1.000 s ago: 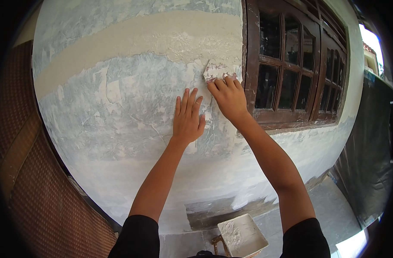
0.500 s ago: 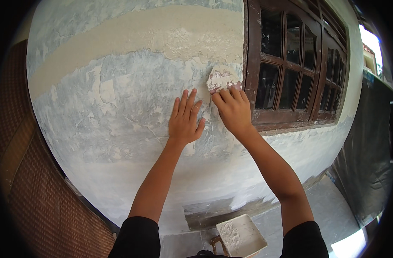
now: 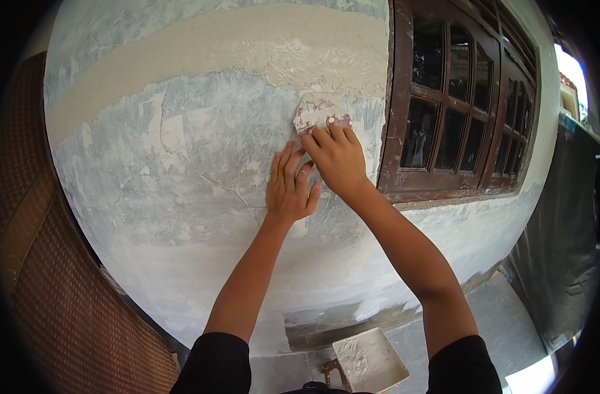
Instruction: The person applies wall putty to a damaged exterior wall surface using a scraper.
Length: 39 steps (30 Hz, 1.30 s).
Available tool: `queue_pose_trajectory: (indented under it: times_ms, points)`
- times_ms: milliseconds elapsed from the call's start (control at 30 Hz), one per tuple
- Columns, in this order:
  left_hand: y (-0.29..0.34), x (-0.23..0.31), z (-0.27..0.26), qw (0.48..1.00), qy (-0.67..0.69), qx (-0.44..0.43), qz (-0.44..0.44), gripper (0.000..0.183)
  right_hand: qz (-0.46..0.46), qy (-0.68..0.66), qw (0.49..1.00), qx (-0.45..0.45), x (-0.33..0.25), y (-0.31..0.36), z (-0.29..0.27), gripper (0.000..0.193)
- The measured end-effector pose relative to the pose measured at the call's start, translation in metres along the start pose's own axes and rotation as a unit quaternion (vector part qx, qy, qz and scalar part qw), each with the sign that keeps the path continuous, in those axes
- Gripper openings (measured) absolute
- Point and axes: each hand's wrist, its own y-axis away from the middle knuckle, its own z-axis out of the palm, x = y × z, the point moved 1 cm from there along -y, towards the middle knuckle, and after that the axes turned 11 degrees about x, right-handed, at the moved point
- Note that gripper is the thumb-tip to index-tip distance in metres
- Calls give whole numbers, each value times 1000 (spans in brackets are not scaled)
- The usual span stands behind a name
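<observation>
Left sleeve [image 3: 214, 364] and right sleeve [image 3: 463, 368]: black, short, with plain hems; the right one ends above the elbow. Forearms [image 3: 405, 243] and right hand [image 3: 333, 156]: bare. Left hand [image 3: 289, 197]: thin, pale ring [image 3: 303, 172] on the finger beside the thumb.

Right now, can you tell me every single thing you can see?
wall: one, grey-white, middle
wet paste: one band, cream, high on the wall; more in the tub
scraper: one, reddish with cream smears, in the right hand
window: one, brown, upper right
tub: one, whitish, bottom
stool: one, brown, mostly hidden by the tub
woven screen: one, brown, left
sheet: one, black, right
floor: one, grey, lower right
sleeves: two, black, bottom
left hand, right hand: two, bare, centre
</observation>
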Motion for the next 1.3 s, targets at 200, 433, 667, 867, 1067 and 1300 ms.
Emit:
queue_pose_trajectory:
  times_ms: [200,433,667,867,1067,1300]
  points:
    - [5,-7,-2,1000,8,27,6,38,305,-147,921,190,-9,8,-42,19]
    - [9,-12,-7,996,54,70,-27,37,674,-522,459,250,10,14,-2,17]
    - [14,-12,-12,998,56,24,19,38,687,-571,370,253,8,16,19,16]
    - [14,-13,-15,997,67,22,13,39,737,-482,428,203,11,7,16,12]
    - [11,-10,-13,997,68,29,6,37,756,-425,468,168,16,11,11,15]
    - [13,-13,-12,997,68,15,24,33,727,-424,521,143,21,32,-14,13]
